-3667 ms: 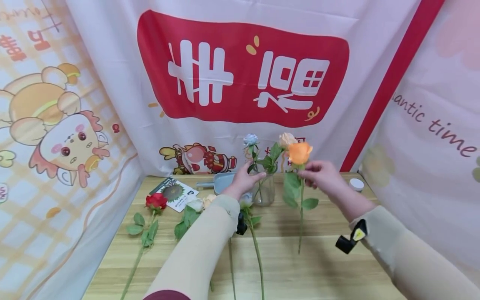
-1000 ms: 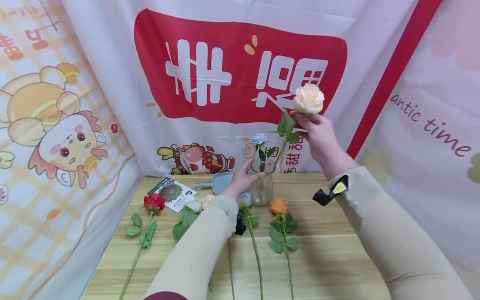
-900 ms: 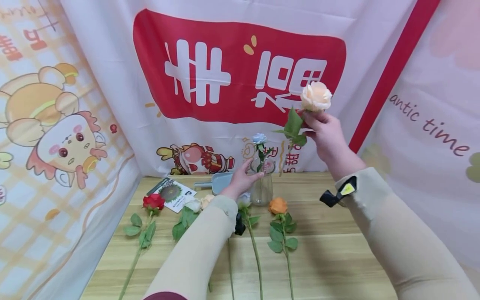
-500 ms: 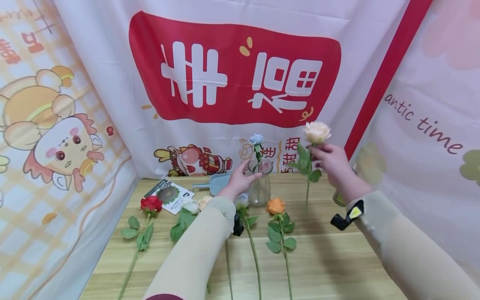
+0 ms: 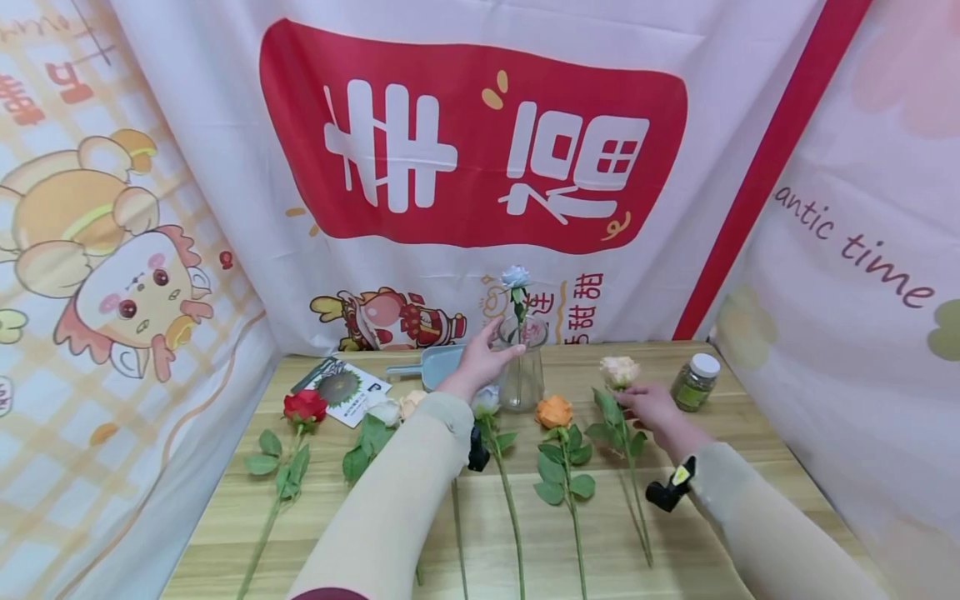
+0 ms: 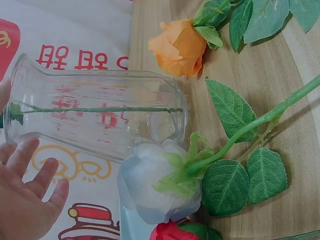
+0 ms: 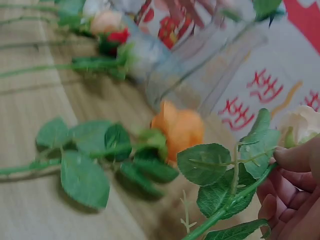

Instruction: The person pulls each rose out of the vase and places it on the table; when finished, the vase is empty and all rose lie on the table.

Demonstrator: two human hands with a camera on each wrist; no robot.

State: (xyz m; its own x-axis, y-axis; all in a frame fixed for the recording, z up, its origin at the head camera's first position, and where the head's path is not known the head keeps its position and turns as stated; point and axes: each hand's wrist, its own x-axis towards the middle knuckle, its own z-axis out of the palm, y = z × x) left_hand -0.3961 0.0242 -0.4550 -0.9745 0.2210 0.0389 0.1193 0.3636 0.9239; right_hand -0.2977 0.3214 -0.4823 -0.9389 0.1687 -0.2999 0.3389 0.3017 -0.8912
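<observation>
My right hand pinches the stem of a pale peach rose just below its bloom, low over the right of the table. In the right wrist view, thumb and fingers close on the green stem beside its leaves. My left hand is at the neck of a clear glass vase, its fingers spread and fairly straight in the left wrist view. One light blue rose stands in the vase, its stem visible through the glass. An orange rose lies between the vase and the peach rose.
A red rose, a white rose, another peach bloom and a whitish-blue rose lie leftward, partly behind my left arm. A card and a blue dustpan are behind; a white-lidded jar stands right.
The orange rose was laid on the table. My right hand drew the peach rose up out of the vase, then moved it right and down to the tabletop. The left hand stayed at the vase.
</observation>
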